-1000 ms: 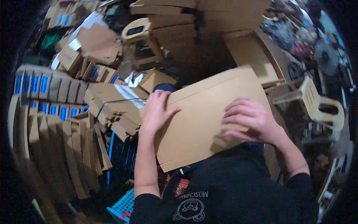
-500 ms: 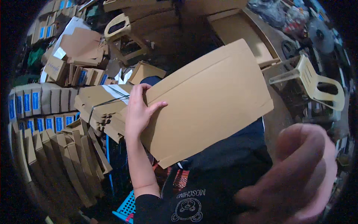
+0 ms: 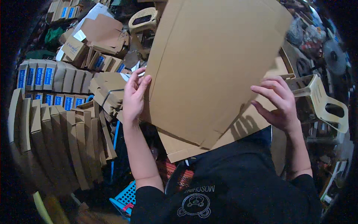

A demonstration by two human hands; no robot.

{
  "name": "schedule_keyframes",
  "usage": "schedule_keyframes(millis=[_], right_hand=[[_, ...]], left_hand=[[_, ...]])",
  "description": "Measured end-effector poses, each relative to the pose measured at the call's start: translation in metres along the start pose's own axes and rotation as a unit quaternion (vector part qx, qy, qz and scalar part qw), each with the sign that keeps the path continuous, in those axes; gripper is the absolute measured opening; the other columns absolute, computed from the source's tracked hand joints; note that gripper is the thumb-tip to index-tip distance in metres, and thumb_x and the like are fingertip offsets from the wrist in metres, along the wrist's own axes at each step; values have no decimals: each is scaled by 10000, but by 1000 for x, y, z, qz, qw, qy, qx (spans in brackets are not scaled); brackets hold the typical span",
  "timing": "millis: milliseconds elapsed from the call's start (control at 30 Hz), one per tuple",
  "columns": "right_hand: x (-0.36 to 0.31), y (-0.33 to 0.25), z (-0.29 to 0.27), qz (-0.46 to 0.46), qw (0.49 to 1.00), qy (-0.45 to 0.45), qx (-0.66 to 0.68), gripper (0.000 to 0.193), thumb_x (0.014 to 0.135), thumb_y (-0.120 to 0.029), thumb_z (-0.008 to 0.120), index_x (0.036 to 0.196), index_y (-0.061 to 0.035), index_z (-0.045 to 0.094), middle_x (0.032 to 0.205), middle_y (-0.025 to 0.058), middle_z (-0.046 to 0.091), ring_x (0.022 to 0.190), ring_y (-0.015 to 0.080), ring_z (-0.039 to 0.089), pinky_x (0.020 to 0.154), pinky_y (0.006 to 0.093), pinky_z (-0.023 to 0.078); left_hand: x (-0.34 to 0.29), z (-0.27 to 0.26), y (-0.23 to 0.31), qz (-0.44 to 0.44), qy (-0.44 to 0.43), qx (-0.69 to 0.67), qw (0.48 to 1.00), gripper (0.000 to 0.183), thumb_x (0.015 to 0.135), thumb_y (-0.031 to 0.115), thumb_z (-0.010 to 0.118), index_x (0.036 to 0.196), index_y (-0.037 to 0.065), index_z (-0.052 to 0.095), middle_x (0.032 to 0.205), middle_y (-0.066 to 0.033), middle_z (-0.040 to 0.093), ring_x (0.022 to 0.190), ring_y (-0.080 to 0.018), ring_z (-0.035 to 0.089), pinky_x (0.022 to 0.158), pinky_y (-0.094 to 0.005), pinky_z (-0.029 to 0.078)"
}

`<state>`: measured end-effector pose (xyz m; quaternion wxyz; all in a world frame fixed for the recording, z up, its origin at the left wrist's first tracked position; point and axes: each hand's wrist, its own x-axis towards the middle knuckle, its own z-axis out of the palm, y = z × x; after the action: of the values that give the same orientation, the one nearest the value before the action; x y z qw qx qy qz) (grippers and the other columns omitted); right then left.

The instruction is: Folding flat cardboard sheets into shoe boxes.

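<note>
A large brown cardboard sheet is raised at a tilt before me. My left hand grips its left edge, thumb on the near face and fingers behind. Beneath it, a second cardboard sheet lies across my lap, mostly covered; only its near and right parts show. My right hand hovers by the right edge of the raised sheet with fingers bent and apart, holding nothing. Its shadow falls on the lower sheet.
Left of me stand upright rows of folded cardboard boxes and a strapped cardboard bundle. A blue plastic basket sits low by my left side. Cream plastic seats stand at right and far left of centre.
The upper cardboard sheet has been lifted and turned more upright, exposing another sheet under it. My right hand has come from the near right to beside its right edge.
</note>
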<state>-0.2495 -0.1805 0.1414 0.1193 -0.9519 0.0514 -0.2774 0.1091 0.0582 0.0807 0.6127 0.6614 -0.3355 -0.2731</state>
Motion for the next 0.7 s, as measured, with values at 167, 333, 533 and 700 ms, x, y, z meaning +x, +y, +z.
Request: schedule_keyframes(millis=[167, 333, 533, 700], right_hand=[[-32, 4, 30, -39, 997, -33, -59, 642, 718, -102, 919, 1324, -213, 739, 1365, 83, 666, 1328, 368, 596, 1088, 540, 525], [-64, 24, 45, -58, 997, 15, -51, 502, 775, -147, 903, 1252, -240, 778, 1358, 41, 695, 1305, 346, 626, 1075, 518, 521], [-69, 33, 31, -2, 988, 143, 52, 257, 863, -162, 804, 1116, -117, 820, 1224, 124, 771, 1189, 369, 695, 1010, 477, 582], [-57, 51, 17, -33, 961, 214, 171, 307, 978, -236, 712, 1184, -8, 729, 1199, 182, 759, 1157, 376, 702, 1035, 480, 560]], left_hand=[[-3, 19, 7, -41, -25, -109, 993, 451, 1109, 117, 605, 1540, 32, 502, 1109, -52, 742, 1031, -99, 680, 923, -264, 530], [-2, 31, -2, -102, -45, -104, 988, 418, 1092, 101, 614, 1501, 31, 564, 1041, -26, 683, 976, -85, 646, 881, -256, 542], [-14, 43, 16, -73, -27, -248, 966, 403, 1069, 137, 601, 1442, -15, 601, 1142, -46, 675, 1011, -102, 664, 878, -250, 552], [-32, 56, 41, 5, -5, -109, 994, 490, 935, 226, 713, 1351, -30, 669, 1126, -86, 732, 1067, -186, 705, 932, -316, 554]])
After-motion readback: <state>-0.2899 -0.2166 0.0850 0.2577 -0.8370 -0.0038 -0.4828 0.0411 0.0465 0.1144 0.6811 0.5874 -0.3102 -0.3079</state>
